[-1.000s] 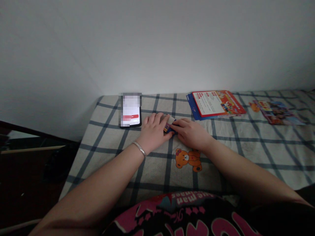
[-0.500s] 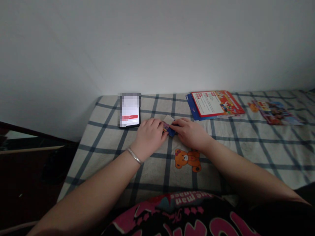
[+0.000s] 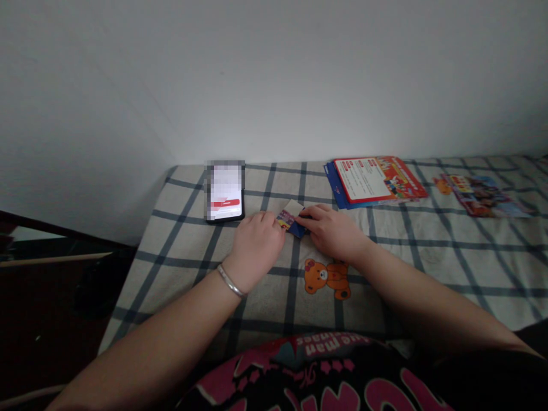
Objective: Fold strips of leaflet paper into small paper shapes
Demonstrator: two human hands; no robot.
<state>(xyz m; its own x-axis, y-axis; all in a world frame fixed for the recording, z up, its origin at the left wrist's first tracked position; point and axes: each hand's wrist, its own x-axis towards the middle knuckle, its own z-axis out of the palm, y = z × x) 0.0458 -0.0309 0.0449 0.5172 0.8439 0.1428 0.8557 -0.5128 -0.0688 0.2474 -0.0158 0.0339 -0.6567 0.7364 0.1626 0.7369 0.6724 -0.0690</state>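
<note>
A small folded piece of printed paper (image 3: 296, 229), blue and purple with a pale part at its far corner, lies on the checked cloth between my hands. My left hand (image 3: 258, 246), with a silver bangle at the wrist, has its fingers curled at the paper's left edge, pinching it. From the right, my right hand (image 3: 331, 231) presses its fingers onto the paper's blue part and grips that side. The fingers partly cover both edges of the paper.
A lit phone (image 3: 226, 197) lies left of my hands near the wall. Red and blue printed sheets (image 3: 377, 181) are stacked at the back right, with a colourful leaflet (image 3: 482, 195) farther right. The checked cloth (image 3: 180, 228) covers the surface and bears bear prints.
My left hand has shifted slightly left and down, so more of the paper's printed left side shows. My right hand stays nearly in place on the paper.
</note>
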